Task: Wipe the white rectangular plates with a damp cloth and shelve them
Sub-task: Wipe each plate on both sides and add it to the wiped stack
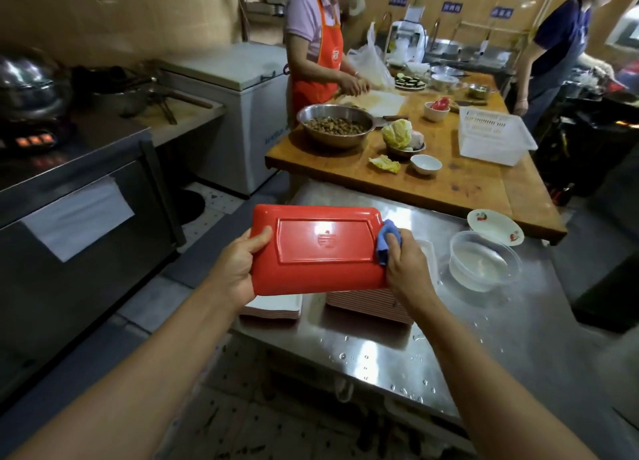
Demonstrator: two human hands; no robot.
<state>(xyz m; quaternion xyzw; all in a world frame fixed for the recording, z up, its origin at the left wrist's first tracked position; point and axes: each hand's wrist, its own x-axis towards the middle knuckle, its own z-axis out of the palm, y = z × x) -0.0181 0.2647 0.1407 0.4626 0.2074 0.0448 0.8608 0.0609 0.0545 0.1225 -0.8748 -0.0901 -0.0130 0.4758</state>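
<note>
Fingers [257, 238] on plate [318, 248], w/ cloth [389, 240]

Glossy red plate [321, 248], steel tbl [484, 338], wood bench [466, 179].

Lighting dim, warm | glaring off wet steel worktop [380, 349] | bending at wide-angle edges | blurring background, corners darkening
</note>
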